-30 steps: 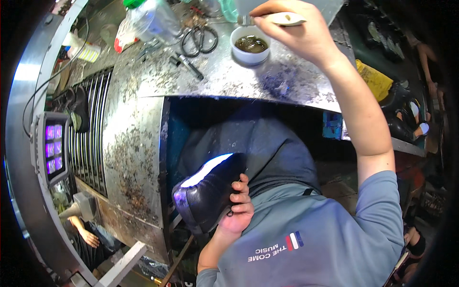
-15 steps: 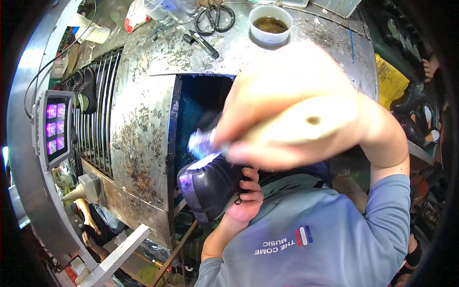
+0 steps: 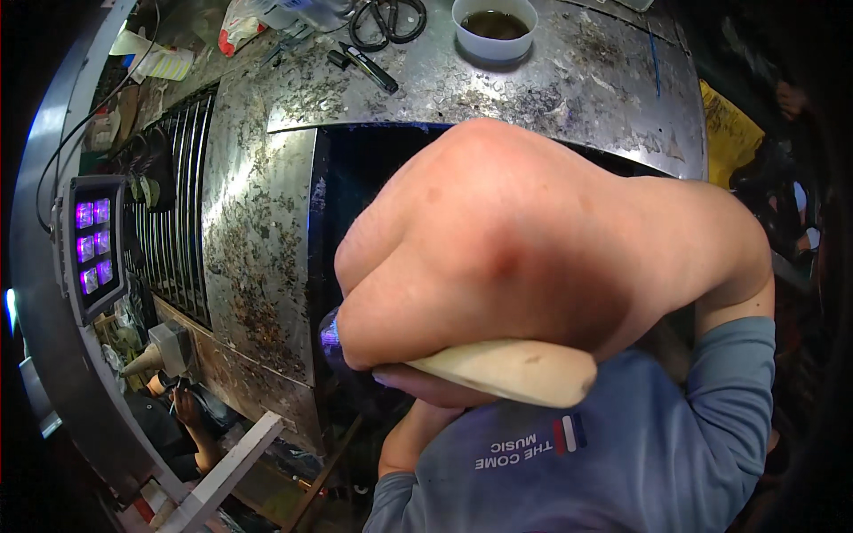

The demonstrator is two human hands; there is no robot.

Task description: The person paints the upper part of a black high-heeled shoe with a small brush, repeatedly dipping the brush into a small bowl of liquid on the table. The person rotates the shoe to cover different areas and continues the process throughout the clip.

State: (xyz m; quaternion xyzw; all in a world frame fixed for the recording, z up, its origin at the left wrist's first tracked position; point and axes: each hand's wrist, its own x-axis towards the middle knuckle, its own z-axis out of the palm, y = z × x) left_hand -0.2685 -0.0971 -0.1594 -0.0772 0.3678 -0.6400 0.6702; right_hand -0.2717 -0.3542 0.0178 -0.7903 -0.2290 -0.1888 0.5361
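Note:
My right hand [image 3: 462, 240] is large in the middle of the view, back of the hand uppermost, its fingers closed round a brush [image 3: 524, 371] with a thick pale wooden handle. The head of the brush is hidden under the hand. Beneath it, only a purple-lit edge of a black shoe [image 3: 330, 339] shows. My left hand [image 3: 434, 414] comes up from below to the shoe, in front of my grey-blue shirt. Its fingers are covered by my right hand; half a second ago they were wrapped round the shoe.
A worn metal bench [image 3: 258, 231] surrounds a dark opening. Along its far side lie black-handled scissors [image 3: 387, 25], a marker [image 3: 369, 69] and a white bowl of brownish liquid [image 3: 494, 35]. A purple lamp [image 3: 96, 240] stands left, by a metal grate [image 3: 182, 222]. Another person's hand [image 3: 185, 409] shows lower left.
My right hand has come nearer the camera and moved down and left with the brush, now covering most of the shoe and my left fingers. The view has shifted slightly.

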